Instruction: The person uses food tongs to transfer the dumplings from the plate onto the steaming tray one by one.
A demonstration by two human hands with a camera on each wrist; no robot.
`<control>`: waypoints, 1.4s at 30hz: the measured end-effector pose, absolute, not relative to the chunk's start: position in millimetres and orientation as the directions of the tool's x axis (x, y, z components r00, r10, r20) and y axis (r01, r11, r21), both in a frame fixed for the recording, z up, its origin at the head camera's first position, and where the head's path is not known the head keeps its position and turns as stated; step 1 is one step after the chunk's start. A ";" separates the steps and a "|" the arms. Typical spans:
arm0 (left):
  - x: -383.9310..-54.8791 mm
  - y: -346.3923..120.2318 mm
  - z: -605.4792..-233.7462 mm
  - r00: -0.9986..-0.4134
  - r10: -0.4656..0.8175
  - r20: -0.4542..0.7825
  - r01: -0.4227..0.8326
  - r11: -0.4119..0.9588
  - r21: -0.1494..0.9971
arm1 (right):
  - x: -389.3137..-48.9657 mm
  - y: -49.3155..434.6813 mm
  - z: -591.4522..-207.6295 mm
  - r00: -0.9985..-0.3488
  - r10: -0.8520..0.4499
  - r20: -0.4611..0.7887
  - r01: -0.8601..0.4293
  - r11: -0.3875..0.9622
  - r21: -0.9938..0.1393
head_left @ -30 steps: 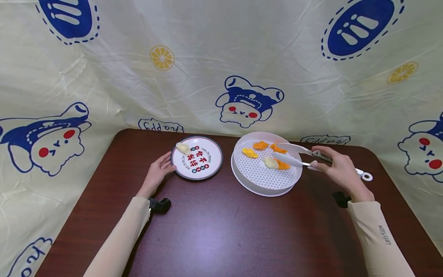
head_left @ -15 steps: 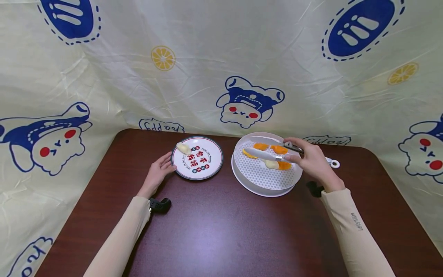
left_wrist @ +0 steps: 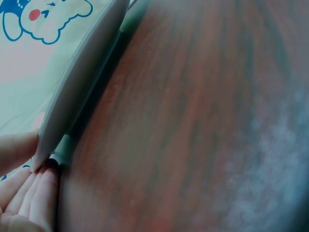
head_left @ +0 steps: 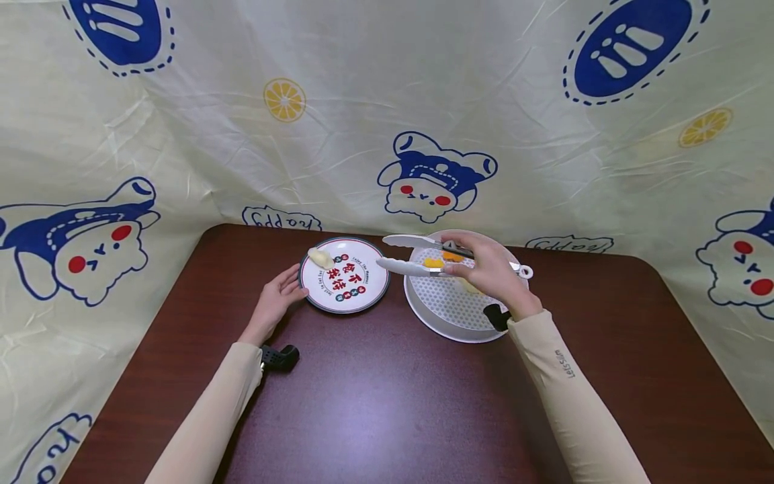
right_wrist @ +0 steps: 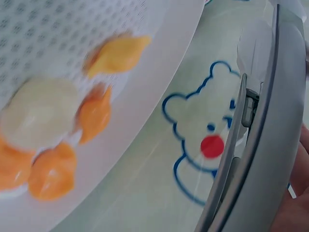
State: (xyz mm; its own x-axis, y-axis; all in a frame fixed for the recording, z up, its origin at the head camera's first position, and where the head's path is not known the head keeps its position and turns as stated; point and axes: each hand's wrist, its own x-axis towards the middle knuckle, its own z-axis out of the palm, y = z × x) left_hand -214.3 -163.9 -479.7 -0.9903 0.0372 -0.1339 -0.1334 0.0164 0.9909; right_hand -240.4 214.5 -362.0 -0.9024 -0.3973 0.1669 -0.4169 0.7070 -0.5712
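Observation:
My left hand [head_left: 273, 304] pinches the near-left rim of a white plate [head_left: 371, 279] with red writing; the left wrist view shows the thumb over the plate's edge and the fingers below. One cream dumpling-shaped piece [head_left: 320, 258] lies at the plate's upper left. My right hand [head_left: 488, 267] grips tongs [head_left: 406, 267] with white tips. Those tips stand apart with nothing between them, reaching over the plate's right edge. Under the right hand is a round white steamer basket [head_left: 444, 309], partly hidden. It holds orange dumpling-shaped pieces [right_wrist: 53, 171], a yellow one [right_wrist: 119, 55] and a cream one [right_wrist: 41, 111].
Both dishes stand near the back of a dark brown table [head_left: 363, 403]. Directly behind it hangs a pale cloth [head_left: 338, 161] printed with cartoon dogs and orange slices. The steamer is right of the plate, with a narrow gap between them.
My right hand has carried the tongs leftward, from over the steamer's right side to the plate's right edge, their tips staying apart. The left hand and plate have not moved.

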 end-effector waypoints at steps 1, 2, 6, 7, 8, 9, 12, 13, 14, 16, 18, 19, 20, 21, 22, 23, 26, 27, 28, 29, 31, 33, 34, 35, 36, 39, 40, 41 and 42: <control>-214.1 -164.0 -479.7 -0.991 0.037 -0.132 -0.131 0.016 0.991 | -241.4 209.8 -362.9 -0.897 -0.407 0.175 -0.430 0.703 -0.567; -214.0 -164.1 -479.6 -0.992 0.041 -0.123 -0.123 0.012 0.992 | -242.4 205.2 -363.7 -0.889 -0.420 0.182 -0.443 0.694 -0.567; -212.9 -163.9 -479.3 -0.995 0.052 -0.091 -0.091 -0.001 0.996 | -245.8 187.5 -367.4 -0.875 -0.449 0.181 -0.461 0.662 -0.591; -212.7 -163.6 -479.2 -0.995 0.053 -0.084 -0.085 -0.004 0.996 | -246.7 183.1 -368.4 -0.873 -0.454 0.178 -0.464 0.659 -0.593; -212.5 -163.3 -479.1 -0.995 0.054 -0.079 -0.079 -0.006 0.997 | -247.7 178.8 -369.5 -0.871 -0.459 0.175 -0.466 0.659 -0.590; -212.3 -163.1 -479.2 -0.996 0.050 -0.079 -0.079 -0.005 0.997 | -248.4 174.4 -370.3 -0.871 -0.462 0.170 -0.466 0.662 -0.588; -211.8 -162.7 -478.9 -0.996 0.047 -0.078 -0.078 -0.002 0.997 | -250.7 162.0 -373.1 -0.872 -0.467 0.148 -0.459 0.674 -0.579; -211.8 -162.4 -478.7 -0.996 0.046 -0.079 -0.079 -0.001 0.997 | -251.4 158.0 -373.9 -0.873 -0.467 0.140 -0.455 0.679 -0.576; -211.7 -162.3 -478.4 -0.996 0.047 -0.077 -0.077 0.001 0.997 | -252.3 154.3 -374.9 -0.874 -0.467 0.133 -0.453 0.685 -0.570; -211.5 -162.4 -478.1 -0.996 0.049 -0.076 -0.077 0.000 0.997 | -254.3 147.1 -377.1 -0.877 -0.464 0.123 -0.448 0.698 -0.558; -211.5 -162.8 -478.1 -0.996 0.052 -0.073 -0.074 0.000 0.997 | -256.4 140.1 -379.1 -0.879 -0.462 0.115 -0.444 0.709 -0.548; -211.6 -162.8 -478.1 -0.996 0.051 -0.075 -0.075 0.000 0.997 | -257.2 136.9 -379.9 -0.880 -0.461 0.111 -0.443 0.714 -0.542; -211.6 -162.9 -478.1 -0.996 0.050 -0.074 -0.074 0.000 0.997 | -258.0 133.8 -380.6 -0.881 -0.460 0.107 -0.441 0.719 -0.537; -211.6 -163.0 -478.2 -0.996 0.050 -0.074 -0.074 0.000 0.997 | -258.9 130.8 -381.3 -0.882 -0.460 0.103 -0.439 0.723 -0.534; -211.7 -163.0 -478.4 -0.996 0.050 -0.075 -0.075 0.001 0.997 | -259.6 127.9 -381.9 -0.882 -0.461 0.100 -0.439 0.726 -0.530; -211.8 -163.0 -478.5 -0.996 0.052 -0.073 -0.073 0.001 0.997 | -260.4 125.0 -382.6 -0.881 -0.462 0.098 -0.440 0.728 -0.525; -212.3 -163.1 -479.2 -0.996 0.050 -0.076 -0.076 0.003 0.997 | -262.5 118.0 -384.9 -0.879 -0.468 0.089 -0.444 0.737 -0.510; -212.5 -163.2 -479.6 -0.996 0.050 -0.077 -0.077 0.002 0.997 | -263.3 115.6 -385.8 -0.878 -0.470 0.087 -0.446 0.739 -0.505; -212.6 -163.3 -479.9 -0.996 0.050 -0.079 -0.079 0.003 0.997 | -263.9 113.4 -386.9 -0.878 -0.470 0.087 -0.447 0.743 -0.499; -212.7 -163.3 -480.0 -0.995 0.050 -0.080 -0.080 0.004 0.997 | -264.5 111.3 -388.2 -0.878 -0.471 0.084 -0.447 0.744 -0.497; -212.7 -163.2 -480.0 -0.995 0.049 -0.085 -0.085 0.004 0.996 | -265.4 107.4 -390.4 -0.881 -0.467 0.074 -0.439 0.752 -0.492; -212.6 -163.1 -479.5 -0.995 0.048 -0.087 -0.087 0.001 0.996 | -266.1 103.3 -392.2 -0.886 -0.460 0.062 -0.430 0.762 -0.485; -212.5 -163.0 -479.2 -0.995 0.047 -0.088 -0.088 -0.002 0.996 | -266.5 101.4 -393.0 -0.889 -0.455 0.055 -0.423 0.768 -0.481; -212.4 -162.9 -478.8 -0.995 0.049 -0.084 -0.085 -0.004 0.996 | -267.0 99.4 -393.4 -0.892 -0.450 0.048 -0.417 0.774 -0.476; -212.3 -162.9 -478.6 -0.995 0.047 -0.083 -0.084 -0.008 0.996 | -267.3 97.3 -393.7 -0.895 -0.445 0.042 -0.410 0.782 -0.469; -212.2 -163.2 -478.5 -0.996 0.049 -0.077 -0.078 -0.015 0.997 | -268.1 90.5 -394.1 -0.902 -0.431 0.023 -0.394 0.799 -0.454; -212.1 -163.2 -478.5 -0.996 0.049 -0.076 -0.076 -0.015 0.997 | -268.3 88.4 -394.3 -0.904 -0.427 0.017 -0.389 0.806 -0.447; -212.0 -163.3 -478.5 -0.996 0.052 -0.073 -0.074 -0.016 0.997 | -268.5 86.4 -394.6 -0.905 -0.425 0.011 -0.385 0.810 -0.443; -211.9 -163.3 -478.6 -0.996 0.051 -0.074 -0.075 -0.019 0.997 | -268.6 84.5 -394.8 -0.907 -0.422 0.005 -0.381 0.813 -0.439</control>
